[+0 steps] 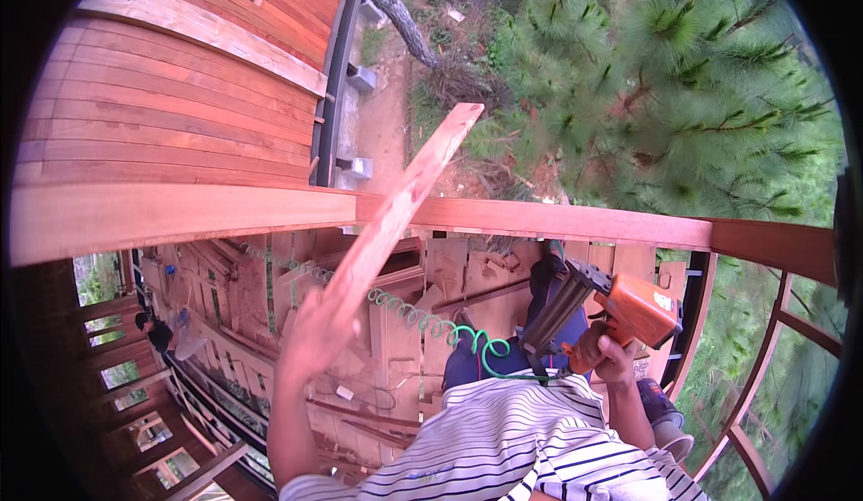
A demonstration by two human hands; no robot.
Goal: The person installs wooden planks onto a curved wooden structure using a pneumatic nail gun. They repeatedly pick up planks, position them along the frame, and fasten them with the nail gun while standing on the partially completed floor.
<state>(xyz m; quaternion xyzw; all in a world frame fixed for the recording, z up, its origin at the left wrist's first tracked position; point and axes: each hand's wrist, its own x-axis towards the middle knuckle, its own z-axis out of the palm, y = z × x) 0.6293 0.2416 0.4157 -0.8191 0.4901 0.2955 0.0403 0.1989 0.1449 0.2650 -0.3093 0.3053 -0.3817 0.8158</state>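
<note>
My left hand (319,330), slightly blurred, is closed on the lower end of a pale reddish wooden slat (404,194), which slants up and right across a horizontal wooden beam (530,215); whether it touches the beam I cannot tell. My right hand (607,353) grips the handle of an orange and black nail gun (640,305), held below the beam on the right. A green coiled air hose (404,308) runs from the gun toward the upper left over the plank floor below. A dark power tool (654,407) sits at my right hip.
Above left is reddish board cladding (180,97). Past the beam lie a drop to a dirt path (387,124) and a pine (656,70). A person in dark clothing (155,330) is lower left among loose boards. Wooden framing (764,357) stands at the right.
</note>
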